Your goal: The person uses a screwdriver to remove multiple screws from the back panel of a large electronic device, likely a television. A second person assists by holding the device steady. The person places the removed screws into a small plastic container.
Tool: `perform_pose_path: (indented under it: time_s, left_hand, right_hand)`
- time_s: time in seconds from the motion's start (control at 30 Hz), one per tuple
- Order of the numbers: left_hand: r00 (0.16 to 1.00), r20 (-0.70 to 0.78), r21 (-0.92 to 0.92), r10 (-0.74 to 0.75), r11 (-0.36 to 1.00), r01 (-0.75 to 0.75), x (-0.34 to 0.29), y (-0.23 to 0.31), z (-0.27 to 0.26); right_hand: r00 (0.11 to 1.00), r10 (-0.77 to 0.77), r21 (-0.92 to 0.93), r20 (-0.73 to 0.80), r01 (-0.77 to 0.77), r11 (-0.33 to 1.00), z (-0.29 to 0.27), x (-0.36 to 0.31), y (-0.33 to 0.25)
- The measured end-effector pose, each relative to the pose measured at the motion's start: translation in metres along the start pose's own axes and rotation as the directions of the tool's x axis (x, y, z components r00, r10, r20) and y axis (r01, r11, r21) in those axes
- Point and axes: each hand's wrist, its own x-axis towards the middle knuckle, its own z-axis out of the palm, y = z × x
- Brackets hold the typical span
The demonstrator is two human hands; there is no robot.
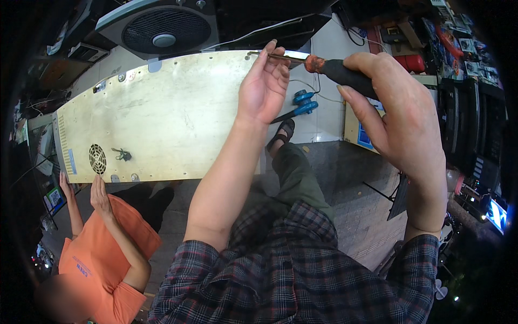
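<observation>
In my right hand (402,113) is a screwdriver (348,77) with a thick black and orange handle. Its thin shaft runs leftward to the far right corner of a long, pale metal panel (178,102), close to a small screw there. My left hand (264,92) is raised over that corner, thumb and fingers closed around the shaft near its tip. The panel has a round vent grille, a short bundle of dark wires and several small holes. Whether the tip sits in the screw cannot be made out.
A person in an orange shirt (108,259) stands at the near left, hands at the panel's edge. A box fan (167,32) stands behind the panel. A blue-handled tool (305,102) is near its right end. Crowded shelves line the right.
</observation>
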Motion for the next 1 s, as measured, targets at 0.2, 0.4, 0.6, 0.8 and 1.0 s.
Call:
perform_pose_path:
  time_s: [0.2, 0.4, 0.6, 0.8, 1.0]
  left_hand:
    - [1.0, -0.015, 0.016, -0.005, 1.0, 0.005, 0.002, 0.002, -0.003]
    - [1.0, -0.012, 0.005, -0.011, 1.0, 0.011, -0.001, 0.004, -0.002]
    - [1.0, -0.028, -0.008, -0.01, 1.0, 0.01, -0.002, 0.0, 0.001]
    - [0.991, -0.115, 0.5, -0.073, 0.858, 0.121, -0.009, 0.043, -0.007]
    - [0.833, 0.553, 0.35, -0.02, -0.902, -0.254, 0.031, 0.104, -0.002]
  right_hand:
    - [0.999, -0.03, -0.026, -0.014, 0.03, 0.999, 0.002, 0.002, 0.001]
    - [0.999, -0.049, -0.061, -0.005, 0.049, 0.997, 0.0, 0.006, -0.001]
    - [0.997, -0.074, -0.086, 0.001, 0.074, 0.994, -0.003, 0.01, 0.0]
    - [0.955, -0.296, -0.144, 0.002, 0.294, 0.945, -0.007, 0.046, 0.009]
    - [0.928, -0.351, -0.033, 0.124, 0.357, 0.933, -0.038, 0.11, 0.012]
